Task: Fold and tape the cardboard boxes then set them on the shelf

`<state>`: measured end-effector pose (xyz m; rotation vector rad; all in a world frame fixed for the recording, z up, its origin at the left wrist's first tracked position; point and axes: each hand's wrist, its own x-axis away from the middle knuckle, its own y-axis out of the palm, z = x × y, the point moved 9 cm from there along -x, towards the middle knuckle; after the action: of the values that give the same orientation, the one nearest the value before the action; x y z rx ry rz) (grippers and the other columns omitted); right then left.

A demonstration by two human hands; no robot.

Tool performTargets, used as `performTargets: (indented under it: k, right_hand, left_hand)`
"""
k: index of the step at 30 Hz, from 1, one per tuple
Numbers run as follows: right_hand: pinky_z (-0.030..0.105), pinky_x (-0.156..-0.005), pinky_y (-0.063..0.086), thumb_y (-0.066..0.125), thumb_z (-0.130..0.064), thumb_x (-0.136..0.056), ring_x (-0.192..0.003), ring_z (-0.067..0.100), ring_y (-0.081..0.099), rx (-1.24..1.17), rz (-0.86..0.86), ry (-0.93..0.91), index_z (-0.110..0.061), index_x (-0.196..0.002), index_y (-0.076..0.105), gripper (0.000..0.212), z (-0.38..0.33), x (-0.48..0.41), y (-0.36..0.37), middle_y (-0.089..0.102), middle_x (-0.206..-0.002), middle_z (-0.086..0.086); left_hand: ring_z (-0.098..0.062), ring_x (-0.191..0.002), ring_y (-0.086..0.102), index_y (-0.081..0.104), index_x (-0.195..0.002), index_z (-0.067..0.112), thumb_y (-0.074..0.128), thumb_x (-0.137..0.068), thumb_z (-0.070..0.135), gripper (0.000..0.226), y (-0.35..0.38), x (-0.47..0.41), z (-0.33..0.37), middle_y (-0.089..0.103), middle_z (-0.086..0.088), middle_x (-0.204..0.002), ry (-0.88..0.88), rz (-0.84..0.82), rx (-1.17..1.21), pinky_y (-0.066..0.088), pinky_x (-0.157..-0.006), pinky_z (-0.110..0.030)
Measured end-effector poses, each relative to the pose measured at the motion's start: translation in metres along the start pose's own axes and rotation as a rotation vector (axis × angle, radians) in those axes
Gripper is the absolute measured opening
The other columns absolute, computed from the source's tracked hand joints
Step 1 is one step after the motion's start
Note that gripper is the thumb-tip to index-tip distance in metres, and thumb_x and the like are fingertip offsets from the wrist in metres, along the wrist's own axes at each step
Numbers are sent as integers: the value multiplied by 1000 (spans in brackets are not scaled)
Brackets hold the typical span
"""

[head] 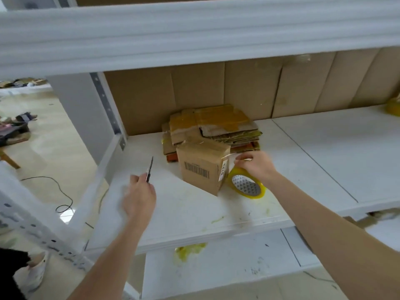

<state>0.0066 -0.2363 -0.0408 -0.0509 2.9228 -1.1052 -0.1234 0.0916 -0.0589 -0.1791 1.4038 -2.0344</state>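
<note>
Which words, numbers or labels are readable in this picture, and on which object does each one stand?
Barcode on the small cardboard box: bars only; no digits legible.
White label at the box's corner: sideways dark characters, too blurred to read.
Tape roll core: triangle pattern, no words.

Blur smears the left hand around the knife. The right hand hides the end of the tape it pinches. At two o'clock from the box, whose label is unreadable, a yellow thing is cut off.
</note>
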Motion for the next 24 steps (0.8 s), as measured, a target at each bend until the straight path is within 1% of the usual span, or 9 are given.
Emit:
performTargets:
  k: [1,3,5,8,11,13,17,21,24]
  right_hand:
    - [34,-82,50,70,-37,-85,-89,17,57,0,-5,-6,-32,-85,68,6,0,0,0,65,-93,-4]
    - [33,-82,49,68,-38,-87,-87,16,55,8,-20,-22,-32,-85,66,6,0,0,-2,62,-91,-5]
    - [35,-82,50,67,-38,-88,-86,16,55,6,-37,-34,-32,-85,66,7,1,-1,-5,62,-91,-5]
    - [31,-75,47,63,-44,-88,-84,15,55,68,-56,-44,-37,-86,65,8,6,0,-11,61,-90,-8]
    - [29,-71,43,62,-44,-88,-87,17,55,104,-57,-59,-37,-90,66,9,12,-1,-18,62,-95,-7]
    - [27,-66,39,61,-45,-89,-86,17,54,116,-63,-61,-38,-92,67,10,15,-1,-20,60,-93,-8]
    - [26,-60,36,60,-47,-89,-80,16,55,113,-70,-57,-38,-82,63,12,17,-2,-16,60,-83,-11]
    - [25,-60,37,59,-50,-89,-76,15,55,102,-50,-31,-39,-83,65,14,17,-1,-16,61,-83,-11]
    - [25,-62,39,60,-49,-88,-76,14,55,87,-24,-21,-39,-84,67,13,19,1,-18,61,-84,-11]
  left_hand:
    - [-30,-70,48,59,-123,14,46,-95,13,30,-13,3,15,49,-12,-110,44,66,67,35,-60,-36]
    - [-24,-68,46,59,-124,15,48,-96,12,31,-38,13,53,49,-11,-111,167,153,182,38,-59,-35]
    - [-22,-74,51,58,-127,14,45,-98,16,31,-54,24,95,52,-9,-112,289,164,251,45,-65,-35]
    - [-25,-93,57,55,-130,13,36,-102,24,36,-60,41,149,58,-5,-114,387,136,254,46,-75,-35]
    - [-18,-89,56,61,-119,14,45,-100,22,26,-58,52,183,61,-2,-108,394,136,292,42,-70,-27]
    - [-16,-86,55,63,-107,16,52,-96,23,17,-51,56,197,61,1,-101,379,132,253,41,-67,-26]
    - [-19,-84,57,60,-96,17,58,-93,28,12,-37,67,217,57,0,-99,375,169,99,35,-63,-26]
    - [-21,-84,56,50,-93,16,53,-95,26,11,-13,67,219,59,-1,-94,350,81,64,32,-61,-28]
    - [-23,-87,57,51,-97,13,51,-96,22,9,-4,61,211,61,-3,-96,348,45,48,34,-63,-29]
